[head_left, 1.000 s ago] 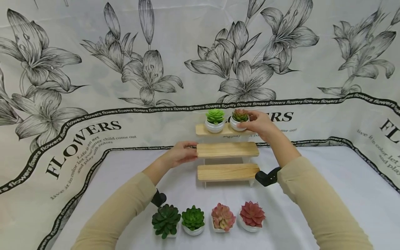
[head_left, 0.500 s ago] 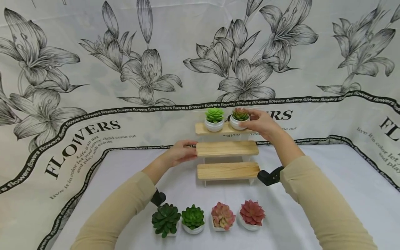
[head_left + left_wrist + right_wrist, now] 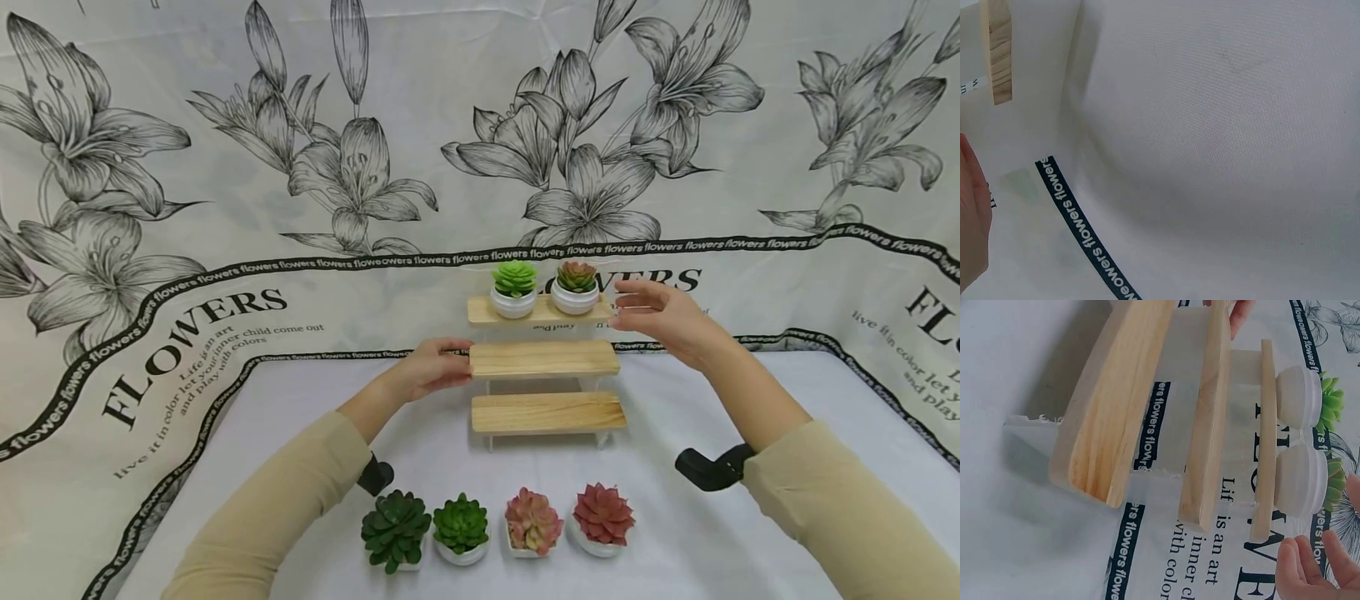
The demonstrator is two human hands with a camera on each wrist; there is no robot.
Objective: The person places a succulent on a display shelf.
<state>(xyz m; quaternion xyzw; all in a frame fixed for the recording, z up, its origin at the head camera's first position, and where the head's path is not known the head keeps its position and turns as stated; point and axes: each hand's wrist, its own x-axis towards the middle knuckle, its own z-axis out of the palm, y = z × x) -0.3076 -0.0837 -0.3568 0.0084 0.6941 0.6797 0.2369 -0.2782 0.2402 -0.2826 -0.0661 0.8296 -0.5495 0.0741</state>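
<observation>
A three-tier wooden plant stand (image 3: 545,358) stands on the white cloth. On its top tier sit a bright green succulent (image 3: 514,290) and a reddish-green succulent (image 3: 576,287), side by side in round white pots. My left hand (image 3: 435,369) grips the left end of the middle tier; in the left wrist view only an edge of that hand (image 3: 972,212) shows. Just right of the reddish-green succulent, my right hand (image 3: 660,312) has its fingers extended, holding nothing. The right wrist view shows the right hand's fingertips (image 3: 1307,569) apart from the white pot.
Nearer the front, a dark green succulent (image 3: 395,531), a green succulent (image 3: 461,527), a pink succulent (image 3: 533,521) and a red succulent (image 3: 603,518) stand in a row in white pots. A flower-printed backdrop (image 3: 375,167) rises behind the stand.
My right hand has let go of the reddish-green succulent's pot and drawn off to the right. The pot stays on the top tier. My left hand keeps its place on the stand.
</observation>
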